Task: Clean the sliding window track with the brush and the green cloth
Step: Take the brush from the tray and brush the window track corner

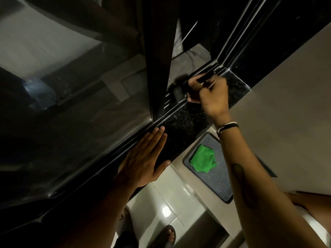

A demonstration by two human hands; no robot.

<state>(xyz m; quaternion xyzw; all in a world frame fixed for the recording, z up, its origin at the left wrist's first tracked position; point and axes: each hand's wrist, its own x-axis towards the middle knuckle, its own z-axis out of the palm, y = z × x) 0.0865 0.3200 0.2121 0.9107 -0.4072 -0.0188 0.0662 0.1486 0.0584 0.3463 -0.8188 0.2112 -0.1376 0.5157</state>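
Right grip [208,92] is clenched on the brush [180,94], whose dark head sits in the window track [166,104]; I read the track's long axis running diagonally down-left toward my left grip [143,158], flat and empty on the sill. Green cloth [203,158] waits below, nearer my right arm.

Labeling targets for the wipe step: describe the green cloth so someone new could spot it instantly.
Start at the dark window sill that runs across the view, then drop to the pale floor below it, where a grey dotted mat lies. The green cloth sits crumpled on that mat's upper end, untouched by either hand, the only bright green thing in view.
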